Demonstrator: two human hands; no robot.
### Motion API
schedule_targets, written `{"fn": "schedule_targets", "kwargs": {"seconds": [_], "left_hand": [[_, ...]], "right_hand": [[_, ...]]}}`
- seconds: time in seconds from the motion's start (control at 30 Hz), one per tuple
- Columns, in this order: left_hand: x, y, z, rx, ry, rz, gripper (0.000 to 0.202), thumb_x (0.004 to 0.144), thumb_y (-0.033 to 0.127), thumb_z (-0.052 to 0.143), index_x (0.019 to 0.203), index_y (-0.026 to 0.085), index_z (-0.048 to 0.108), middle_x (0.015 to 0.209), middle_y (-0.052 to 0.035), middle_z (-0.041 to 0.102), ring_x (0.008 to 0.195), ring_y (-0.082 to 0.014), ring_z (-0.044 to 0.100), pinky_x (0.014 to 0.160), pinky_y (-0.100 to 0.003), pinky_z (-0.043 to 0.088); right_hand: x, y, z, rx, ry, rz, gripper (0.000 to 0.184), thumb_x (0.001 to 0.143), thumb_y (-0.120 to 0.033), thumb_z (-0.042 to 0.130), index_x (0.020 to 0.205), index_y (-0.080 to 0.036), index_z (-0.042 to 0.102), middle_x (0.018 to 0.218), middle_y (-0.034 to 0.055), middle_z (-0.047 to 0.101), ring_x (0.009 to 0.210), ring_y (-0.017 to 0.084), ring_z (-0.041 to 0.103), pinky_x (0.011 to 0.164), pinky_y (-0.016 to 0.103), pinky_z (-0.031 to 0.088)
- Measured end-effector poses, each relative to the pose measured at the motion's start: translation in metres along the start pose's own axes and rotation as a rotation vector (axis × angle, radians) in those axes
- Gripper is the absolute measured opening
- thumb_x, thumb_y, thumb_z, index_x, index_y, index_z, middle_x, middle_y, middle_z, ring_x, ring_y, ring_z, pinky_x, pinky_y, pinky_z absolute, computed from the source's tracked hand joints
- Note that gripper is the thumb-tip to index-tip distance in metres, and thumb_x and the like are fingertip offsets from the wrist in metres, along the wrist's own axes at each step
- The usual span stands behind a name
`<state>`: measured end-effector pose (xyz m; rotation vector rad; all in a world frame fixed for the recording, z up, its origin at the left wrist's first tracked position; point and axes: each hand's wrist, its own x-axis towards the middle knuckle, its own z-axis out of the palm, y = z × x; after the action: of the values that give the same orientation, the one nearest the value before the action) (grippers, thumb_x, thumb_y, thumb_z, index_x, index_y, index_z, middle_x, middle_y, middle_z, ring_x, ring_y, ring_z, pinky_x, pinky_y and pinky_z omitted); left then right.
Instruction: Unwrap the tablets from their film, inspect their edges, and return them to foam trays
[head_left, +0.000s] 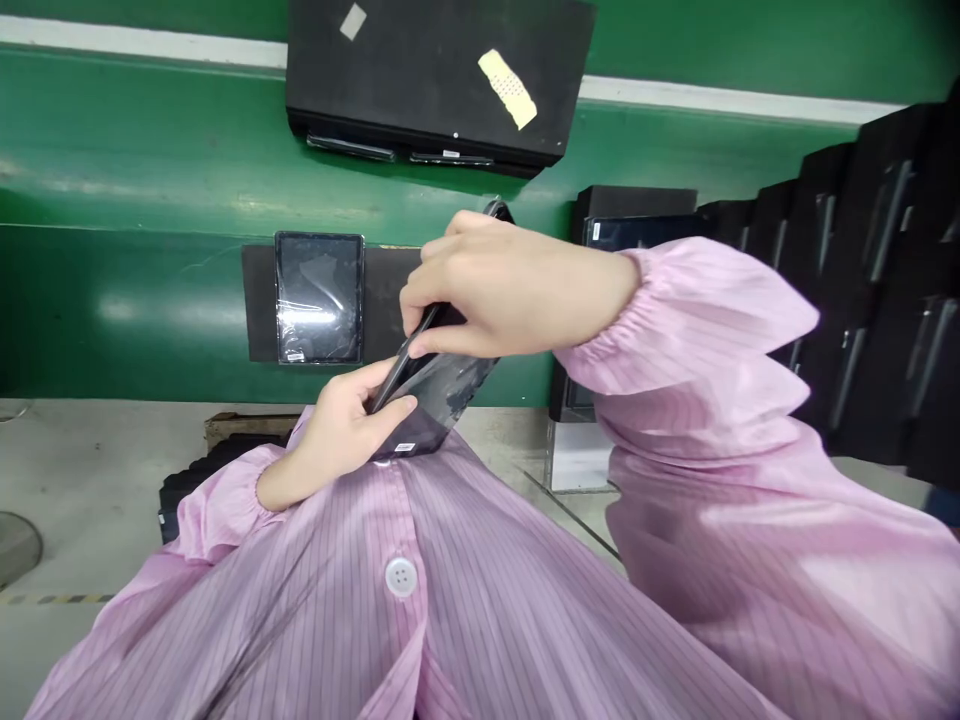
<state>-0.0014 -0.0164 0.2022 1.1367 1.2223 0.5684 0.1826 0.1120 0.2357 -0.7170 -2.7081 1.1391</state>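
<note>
Close to my body, I hold a dark tablet [439, 400] tilted, with shiny clear film over its face and a small white label near its lower edge. My left hand [341, 425] grips its lower left edge, thumb on the face side. My right hand [480, 285] is closed around the upper part, fingers and thumb at the long edge; its palm covers much of the tablet. A second film-covered tablet [319, 290] lies flat on a black foam pad [260, 300] to the left of my hands.
A large black block [420, 75] with a yellow paper strip stands at the back of the green table [135, 310]; tablet edges show along its front. To the right are another tablet [630, 232] on black foam and tall black stacks [855, 270]. Dark stacked items [202, 485] sit low left.
</note>
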Motion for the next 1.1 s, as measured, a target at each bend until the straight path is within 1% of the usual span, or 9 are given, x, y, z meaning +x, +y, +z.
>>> {"fn": "schedule_targets", "kwargs": {"seconds": [0.13, 0.2, 0.33, 0.43, 0.5, 0.6, 0.77, 0.97, 1.1], "left_hand": [[0.002, -0.004, 0.005, 0.036, 0.045, 0.021, 0.014, 0.080, 0.021, 0.063, 0.091, 0.015, 0.070, 0.079, 0.0013, 0.070, 0.070, -0.0126, 0.058, 0.066, -0.024, 0.048], [0.003, -0.007, 0.007, 0.069, 0.074, 0.023, 0.011, 0.079, 0.021, 0.064, 0.086, 0.014, 0.069, 0.075, 0.0010, 0.067, 0.069, -0.0125, 0.056, 0.063, -0.023, 0.045], [0.007, -0.007, 0.009, 0.044, 0.048, -0.004, 0.014, 0.079, 0.023, 0.064, 0.089, 0.014, 0.070, 0.077, 0.0001, 0.068, 0.069, -0.0128, 0.056, 0.062, -0.023, 0.044], [0.010, -0.006, 0.009, -0.014, -0.004, -0.023, 0.017, 0.081, 0.023, 0.063, 0.093, 0.014, 0.069, 0.077, 0.0007, 0.068, 0.068, -0.0121, 0.057, 0.064, -0.023, 0.046], [0.012, -0.006, 0.009, -0.044, -0.027, -0.024, 0.018, 0.081, 0.021, 0.062, 0.096, 0.014, 0.069, 0.082, 0.0001, 0.069, 0.072, -0.0127, 0.059, 0.068, -0.023, 0.048], [0.012, -0.008, 0.009, -0.073, -0.053, -0.028, 0.022, 0.081, 0.020, 0.062, 0.100, 0.013, 0.069, 0.088, -0.0011, 0.070, 0.078, -0.0134, 0.061, 0.072, -0.023, 0.050], [0.011, -0.010, 0.010, -0.083, -0.069, -0.020, 0.021, 0.081, 0.021, 0.062, 0.100, 0.013, 0.069, 0.083, -0.0001, 0.067, 0.072, -0.0113, 0.057, 0.065, -0.022, 0.046], [0.012, -0.013, 0.012, -0.062, -0.044, -0.016, 0.010, 0.079, 0.022, 0.064, 0.082, 0.013, 0.065, 0.066, 0.0036, 0.056, 0.061, -0.0087, 0.046, 0.058, -0.021, 0.039], [0.013, -0.013, 0.014, -0.046, -0.017, -0.027, 0.013, 0.077, 0.023, 0.066, 0.085, 0.012, 0.067, 0.066, 0.0028, 0.058, 0.061, -0.0095, 0.046, 0.058, -0.022, 0.038]], "right_hand": [[0.003, -0.004, 0.016, -0.005, 0.117, 0.060, 0.043, 0.090, -0.052, 0.061, 0.059, -0.021, 0.063, 0.056, -0.0075, 0.056, 0.070, 0.012, 0.060, 0.088, 0.040, 0.042], [0.003, -0.006, 0.023, -0.089, 0.121, 0.092, 0.050, 0.093, -0.055, 0.054, 0.060, -0.019, 0.062, 0.056, -0.0056, 0.057, 0.072, 0.014, 0.061, 0.090, 0.044, 0.040], [0.001, -0.003, 0.020, -0.266, -0.084, 0.080, 0.054, 0.096, -0.057, 0.042, 0.076, -0.015, 0.069, 0.074, -0.0013, 0.068, 0.084, 0.017, 0.062, 0.094, 0.050, 0.035], [0.001, 0.009, 0.007, -0.176, -0.191, 0.041, 0.062, 0.098, -0.058, 0.030, 0.086, -0.014, 0.072, 0.083, -0.0035, 0.073, 0.088, 0.013, 0.061, 0.095, 0.048, 0.031], [0.002, 0.016, -0.001, -0.083, -0.261, 0.025, 0.055, 0.099, -0.053, 0.034, 0.091, -0.016, 0.075, 0.087, -0.0049, 0.075, 0.087, 0.012, 0.062, 0.096, 0.045, 0.031], [0.005, 0.022, -0.008, -0.008, -0.347, 0.022, 0.031, 0.096, -0.037, 0.050, 0.097, -0.019, 0.076, 0.092, -0.0047, 0.077, 0.084, 0.011, 0.065, 0.098, 0.040, 0.036], [0.009, 0.015, -0.007, -0.049, -0.370, 0.090, 0.016, 0.091, -0.026, 0.062, 0.089, -0.018, 0.076, 0.086, -0.0046, 0.076, 0.078, 0.011, 0.065, 0.099, 0.038, 0.036], [0.007, -0.006, 0.008, -0.265, -0.309, 0.130, 0.033, 0.089, -0.048, 0.064, 0.078, -0.017, 0.069, 0.074, -0.0026, 0.069, 0.075, 0.015, 0.061, 0.099, 0.046, 0.032], [0.004, -0.007, 0.015, -0.361, -0.247, 0.171, 0.047, 0.091, -0.058, 0.056, 0.074, -0.017, 0.068, 0.067, -0.0018, 0.064, 0.073, 0.017, 0.060, 0.096, 0.049, 0.033]]}}
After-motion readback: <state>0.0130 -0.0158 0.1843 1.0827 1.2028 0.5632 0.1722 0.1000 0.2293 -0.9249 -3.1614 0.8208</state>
